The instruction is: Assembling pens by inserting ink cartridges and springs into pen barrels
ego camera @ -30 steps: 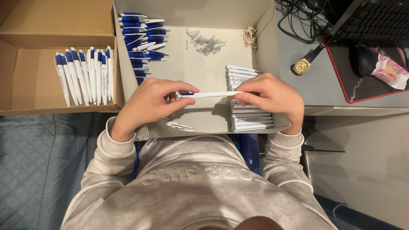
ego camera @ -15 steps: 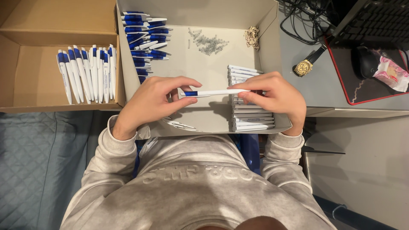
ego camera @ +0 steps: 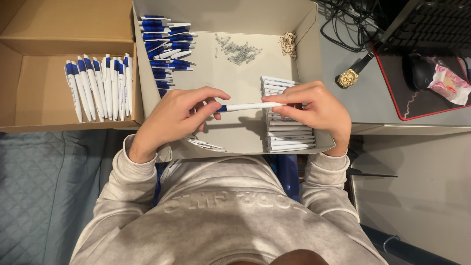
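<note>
Both hands hold one white and blue pen (ego camera: pixel 245 106) level over an open cardboard box (ego camera: pixel 306 29). My left hand (ego camera: pixel 179 115) pinches its blue end. My right hand (ego camera: pixel 314 110) grips the white barrel end. Under my right hand lies a stack of white pen barrels (ego camera: pixel 289 132). Blue pen parts (ego camera: pixel 164 49) are piled at the box's far left. Small metal springs (ego camera: pixel 238 51) are scattered at the back of the box.
A second cardboard box (ego camera: pixel 49 49) on the left holds a row of finished white and blue pens (ego camera: pixel 98 86). A gold wristwatch (ego camera: pixel 349 76), cables, a black mouse (ego camera: pixel 421 68), a pink wrapper (ego camera: pixel 449 83) and a keyboard (ego camera: pixel 431 22) lie on the desk at right.
The hands stay on the pen; the blue end has gone further into my left hand's fingers. The view has shifted slightly.
</note>
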